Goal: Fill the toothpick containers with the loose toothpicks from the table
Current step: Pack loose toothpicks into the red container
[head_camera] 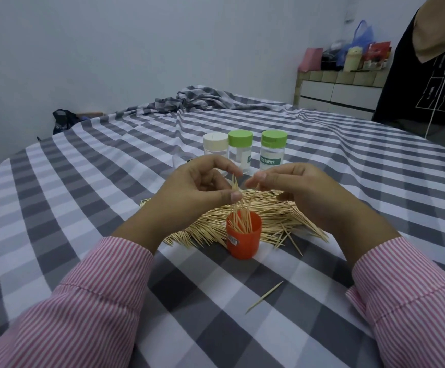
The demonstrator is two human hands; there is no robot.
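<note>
An orange container (243, 236) stands open and upright on the table (88, 181), which is covered in a grey and white checked cloth, and it is partly filled with toothpicks standing on end. Directly above it the left hand (189, 197) pinches a small bunch of toothpicks (235, 189) between thumb and fingers, their lower ends reaching down into the container's mouth. The right hand (303, 192) hovers just beside it with fingers curled; whether its grip holds anything cannot be told. Behind and around the container lies a broad pile of loose toothpicks (269, 213), and a single toothpick (265, 296) lies apart on the cloth, nearer the person. Farther back stand three clear containers in a row: a white-lidded container (215, 146), a middle green-lidded container (240, 150) and a green-lidded container labelled TOOTHPICK (273, 150). Both arms wear pink striped sleeves (96, 301).
</note>
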